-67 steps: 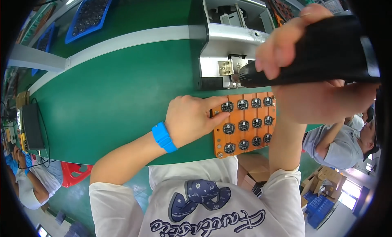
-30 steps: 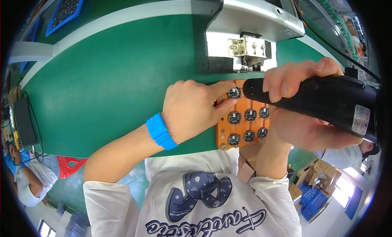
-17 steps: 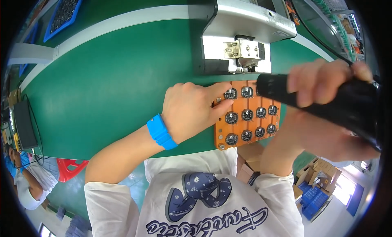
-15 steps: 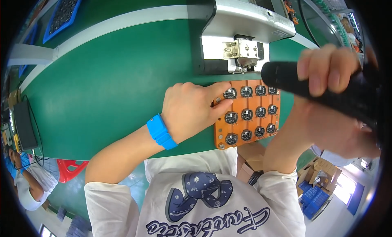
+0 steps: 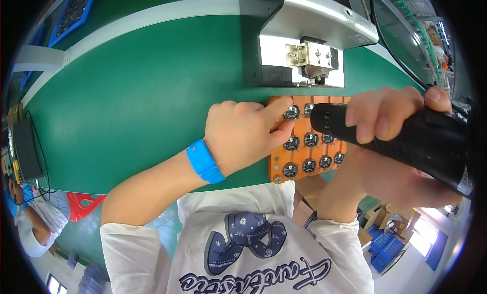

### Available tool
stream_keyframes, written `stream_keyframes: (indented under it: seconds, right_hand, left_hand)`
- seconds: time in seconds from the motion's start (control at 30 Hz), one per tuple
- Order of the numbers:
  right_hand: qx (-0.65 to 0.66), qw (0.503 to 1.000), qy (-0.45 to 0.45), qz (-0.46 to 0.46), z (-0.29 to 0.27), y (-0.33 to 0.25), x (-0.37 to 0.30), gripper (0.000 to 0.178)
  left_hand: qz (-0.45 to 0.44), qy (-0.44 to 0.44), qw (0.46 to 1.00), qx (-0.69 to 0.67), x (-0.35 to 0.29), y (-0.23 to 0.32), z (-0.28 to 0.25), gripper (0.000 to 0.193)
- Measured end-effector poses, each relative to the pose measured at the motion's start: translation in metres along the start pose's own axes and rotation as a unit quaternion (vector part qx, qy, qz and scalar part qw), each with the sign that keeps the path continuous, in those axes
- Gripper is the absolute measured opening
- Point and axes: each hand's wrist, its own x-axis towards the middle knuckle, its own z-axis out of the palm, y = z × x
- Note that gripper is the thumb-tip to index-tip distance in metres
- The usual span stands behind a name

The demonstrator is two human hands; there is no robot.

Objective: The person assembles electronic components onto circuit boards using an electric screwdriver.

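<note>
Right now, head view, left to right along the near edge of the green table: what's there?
Blue silicone wristband → left hand → orange rectangular tray of round dark parts → right hand gripping a black cylindrical power tool.

One orange tray (image 5: 304, 154), eight visible round parts (image 5: 310, 139), one black tool (image 5: 406, 139), one blue wristband (image 5: 205, 161)

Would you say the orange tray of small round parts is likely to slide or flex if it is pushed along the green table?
The orange tray looks like a flat, rigid plate, so it probably would not flex. It lies flat on the smooth green table, so it may slide easily; the left hand rests on it. Its round parts sit in pockets and seem unlikely to roll.
</note>
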Motion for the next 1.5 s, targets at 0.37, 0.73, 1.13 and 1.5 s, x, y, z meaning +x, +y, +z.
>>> stream_keyframes:
  seconds: [0.37, 0.73, 1.13, 1.5]
  right_hand:
    - [0.004, 1.0, 0.0, 0.009, -0.006, 0.019, -0.008, 0.107]
    - [-0.037, 0.997, -0.052, -0.044, -0.013, 0.031, -0.01, 0.104]
    - [-0.061, 0.998, -0.028, -0.014, 0.0, -0.009, 0.007, 0.098]
    - [-0.067, 0.997, 0.02, -0.018, -0.054, -0.012, 0.019, 0.098]
  left_hand:
    - [0.01, 0.002, 1.0, -0.004, 0.0, 0.0, 0.0, 0.034]
    - [0.013, -0.009, 1.0, -0.014, 0.002, 0.001, -0.003, 0.024]
    - [0.017, 0.009, 1.0, -0.005, -0.001, 0.001, 0.0, 0.022]
    - [0.038, 0.044, 0.997, -0.057, -0.001, 0.0, 0.0, 0.022]
